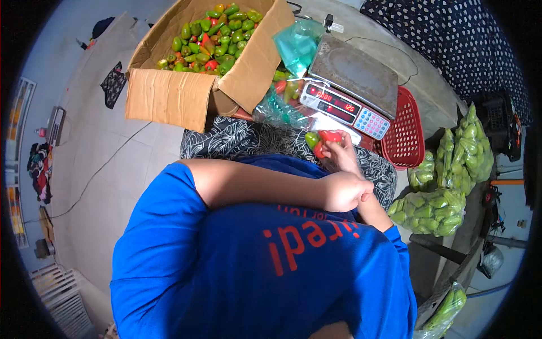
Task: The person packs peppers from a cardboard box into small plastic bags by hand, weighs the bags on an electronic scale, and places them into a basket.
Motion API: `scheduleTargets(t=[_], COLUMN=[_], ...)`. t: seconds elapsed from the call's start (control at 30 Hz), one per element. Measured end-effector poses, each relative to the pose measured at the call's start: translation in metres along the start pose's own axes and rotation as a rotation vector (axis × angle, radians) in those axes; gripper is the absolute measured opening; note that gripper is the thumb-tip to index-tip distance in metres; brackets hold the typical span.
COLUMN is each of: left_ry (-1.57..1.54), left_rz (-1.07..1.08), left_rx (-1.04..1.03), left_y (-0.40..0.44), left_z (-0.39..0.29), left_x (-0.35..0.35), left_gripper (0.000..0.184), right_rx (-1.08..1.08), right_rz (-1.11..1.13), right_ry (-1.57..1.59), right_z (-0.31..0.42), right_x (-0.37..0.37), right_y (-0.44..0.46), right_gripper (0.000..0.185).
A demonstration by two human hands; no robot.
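My right hand (340, 151) is closed around a few peppers, with a red pepper (330, 136) and a green pepper (311, 139) showing past the fingers. It is just in front of the digital scale (330, 104), whose red display is lit. My left hand (349, 192) is curled into a fist and crosses over my right forearm, resting against it; nothing shows in its fingers. A clear plastic bag (285, 113) with red and green peppers lies left of the scale. Farther left, an open cardboard box (169, 96) holds many green and red peppers.
A red perforated basket (403, 133) stands right of the scale. Filled clear bags of green produce (432, 212) sit at the right. A teal plastic bag (299, 45) lies between box and scale. Leaf-patterned dark cloth (220, 138) covers my lap. A cable runs over the floor at left.
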State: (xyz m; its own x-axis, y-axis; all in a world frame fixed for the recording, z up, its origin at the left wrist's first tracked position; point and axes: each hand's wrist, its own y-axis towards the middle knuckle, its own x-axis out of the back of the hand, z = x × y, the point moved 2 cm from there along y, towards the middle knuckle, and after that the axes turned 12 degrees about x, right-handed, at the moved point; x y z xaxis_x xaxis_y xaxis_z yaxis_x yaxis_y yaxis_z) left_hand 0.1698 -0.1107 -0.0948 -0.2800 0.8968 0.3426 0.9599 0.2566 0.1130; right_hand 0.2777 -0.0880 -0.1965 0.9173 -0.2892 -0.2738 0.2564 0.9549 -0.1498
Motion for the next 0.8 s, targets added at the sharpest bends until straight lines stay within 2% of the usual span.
scheduleTargets(t=[0.1,0.13,0.23,0.27,0.37,0.47,0.57,0.67,0.8], left_ry=[-0.020,-0.012,-0.013,-0.026,-0.018,0.010,0.029,0.049,0.048], left_rz=[-0.021,-0.024,-0.009,0.007,0.015,0.015,0.020,0.016,0.022], left_rx=[-0.022,-0.018,-0.015,-0.018,-0.027,-0.047,-0.049,-0.053,-0.033], left_y=[0.003,0.002,0.000,-0.001,-0.002,-0.002,-0.002,-0.002,-0.003], left_z=[0.005,0.004,-0.001,-0.002,-0.003,-0.002,-0.002,-0.001,-0.002], left_x=[-0.002,-0.001,0.002,0.003,0.002,0.000,-0.001,0.000,0.002], left_gripper=[0.019,0.019,0.018,0.017,0.016,0.016,0.016,0.017,0.018], right_rx=[-0.109,-0.130,-0.010,0.110,0.428,0.067,-0.017,0.174,0.186], right_rz=[0.021,0.109,0.236,0.329,0.455,0.267,0.301,0.450,0.602], right_ry=[0.047,0.113,-0.067,-0.474,-1.232,-1.476,-1.571,-1.435,-1.494], right_z=[-0.007,-0.015,-0.032,-0.046,-0.009,0.011,0.027,0.019,0.011], right_x=[-0.001,0.001,0.003,0.021,0.008,-0.011,-0.023,-0.019,-0.020], right_y=[0.001,0.004,0.006,0.017,0.005,-0.003,-0.008,-0.011,-0.017], right_gripper=[0.040,0.043,0.045,0.051,0.055,0.051,0.041,0.037,0.033])
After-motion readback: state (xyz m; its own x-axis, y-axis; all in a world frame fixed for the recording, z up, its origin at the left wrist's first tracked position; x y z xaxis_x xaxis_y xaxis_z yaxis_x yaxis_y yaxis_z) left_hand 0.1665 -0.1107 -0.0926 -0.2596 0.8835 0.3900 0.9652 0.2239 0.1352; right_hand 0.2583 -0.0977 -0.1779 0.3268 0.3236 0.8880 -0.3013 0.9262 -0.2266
